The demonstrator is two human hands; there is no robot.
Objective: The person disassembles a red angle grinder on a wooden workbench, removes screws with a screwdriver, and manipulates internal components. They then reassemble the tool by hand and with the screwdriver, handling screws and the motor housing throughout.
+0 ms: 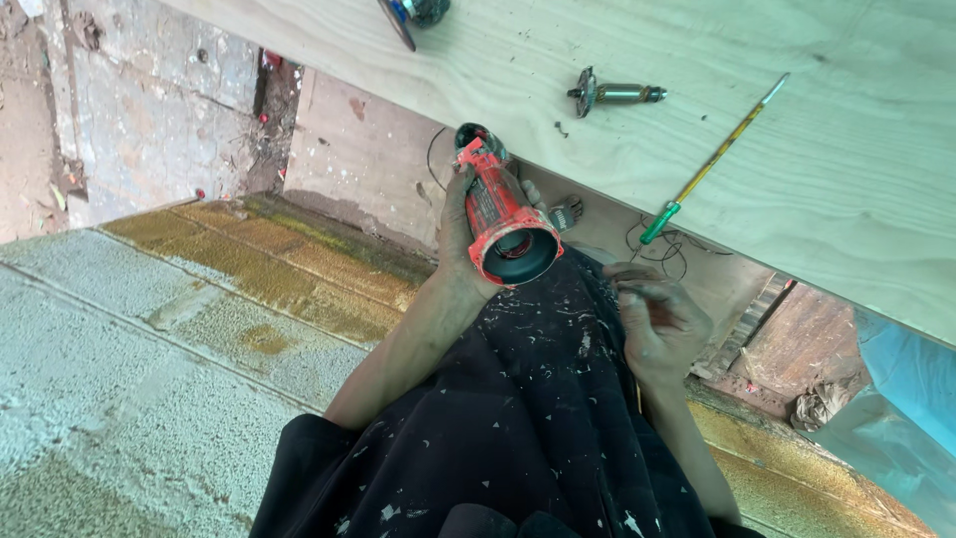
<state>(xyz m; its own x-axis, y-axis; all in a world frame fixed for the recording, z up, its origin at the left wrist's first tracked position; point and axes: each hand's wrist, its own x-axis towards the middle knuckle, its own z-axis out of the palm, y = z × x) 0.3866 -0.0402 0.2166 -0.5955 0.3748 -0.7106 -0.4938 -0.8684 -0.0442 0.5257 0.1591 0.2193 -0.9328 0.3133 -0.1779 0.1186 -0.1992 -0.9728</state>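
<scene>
The left hand (460, 234) wraps around a red tool housing (503, 214), open end tilted toward the face so the inside shows. At four o'clock the right hand (657, 319) pinches something too small to tell. At one o'clock a motor rotor (612, 95) and screwdriver (712, 164) lie on the plank (846, 149), within reach.

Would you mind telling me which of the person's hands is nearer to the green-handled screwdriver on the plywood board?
Right. The right hand is just below the screwdriver; the left hand, holding the red tool housing, is farther off.
</scene>
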